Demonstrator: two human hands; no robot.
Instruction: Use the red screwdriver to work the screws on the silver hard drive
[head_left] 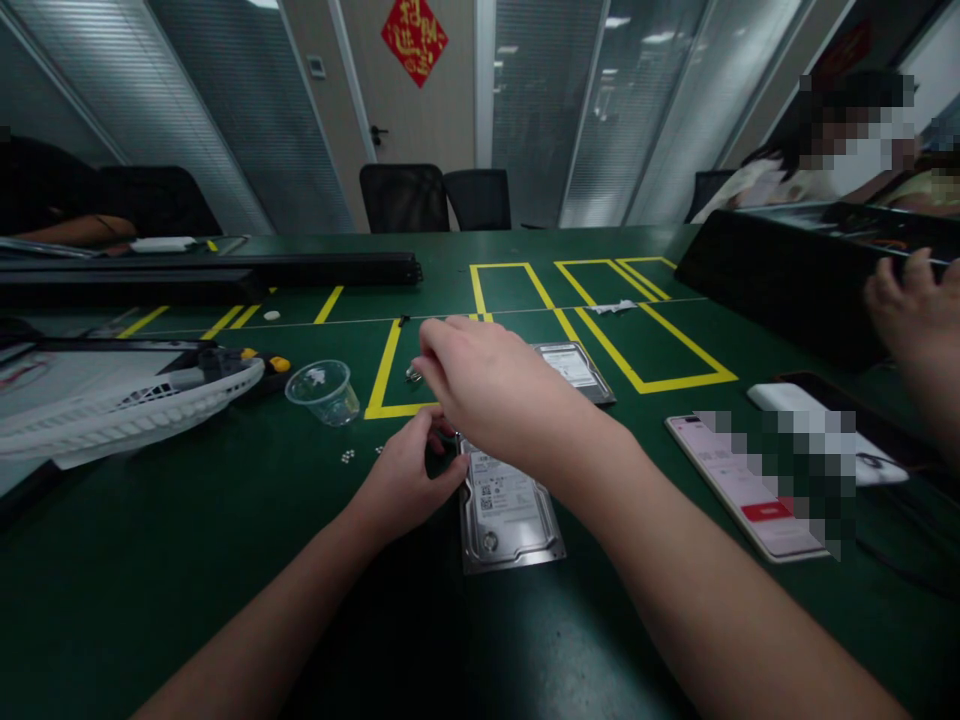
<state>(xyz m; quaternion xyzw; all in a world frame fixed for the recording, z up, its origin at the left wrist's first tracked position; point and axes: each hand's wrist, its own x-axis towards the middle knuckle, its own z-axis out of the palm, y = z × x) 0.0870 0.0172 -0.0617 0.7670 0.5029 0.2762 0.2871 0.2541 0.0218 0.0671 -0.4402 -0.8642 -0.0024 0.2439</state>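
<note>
A silver hard drive (514,510) with a white label lies on the green table in front of me. My left hand (409,475) is at its upper left edge, thumb against the side and fingers curled around the corner. Above the drive's far end, my right hand (487,375) is closed with its fingers pointing down; whatever it grips is hidden. Behind my right wrist lies a second hard drive (574,370). Small shiny metal pieces (412,374) show beside my right fingers. Several tiny screws (347,456) lie left of my left hand.
A clear plastic cup (324,392) stands at left, near a white slatted part (150,405). Yellow tape outlines (686,382) mark the table. At right are a phone (739,490), a white device (825,430) and a black case (772,280) with another person's hand (919,320).
</note>
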